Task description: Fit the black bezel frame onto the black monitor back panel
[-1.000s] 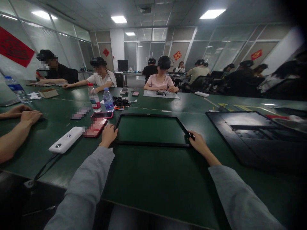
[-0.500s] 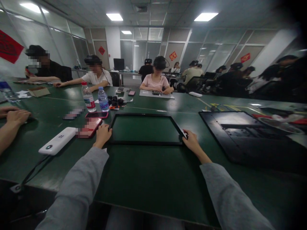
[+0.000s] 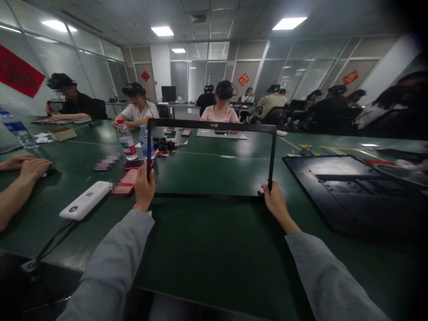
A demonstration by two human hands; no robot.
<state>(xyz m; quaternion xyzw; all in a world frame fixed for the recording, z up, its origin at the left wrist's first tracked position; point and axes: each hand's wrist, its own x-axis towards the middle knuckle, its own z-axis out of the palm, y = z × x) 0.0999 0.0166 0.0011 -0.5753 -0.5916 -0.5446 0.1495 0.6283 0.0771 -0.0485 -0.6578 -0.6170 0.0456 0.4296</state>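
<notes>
Spanning the space between both hands: thin black rectangular open frame (image 3: 214, 125), near upright over the dark green smooth-topped table (image 3: 214, 249). Left hand (image 3: 144, 191) grasps the lower left side bar; right hand (image 3: 276, 199) grasps the right bar near its bottom corner. Bottom bar's contact with table: cannot tell. White oblong power bank (image 3: 86, 200) lies left of left hand, apart.

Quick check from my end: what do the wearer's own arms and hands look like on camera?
The left sleeve and right sleeve are plain grey, long and softly creased, with no visible markings or cables. The left hand and right hand wear no gloves.
</notes>
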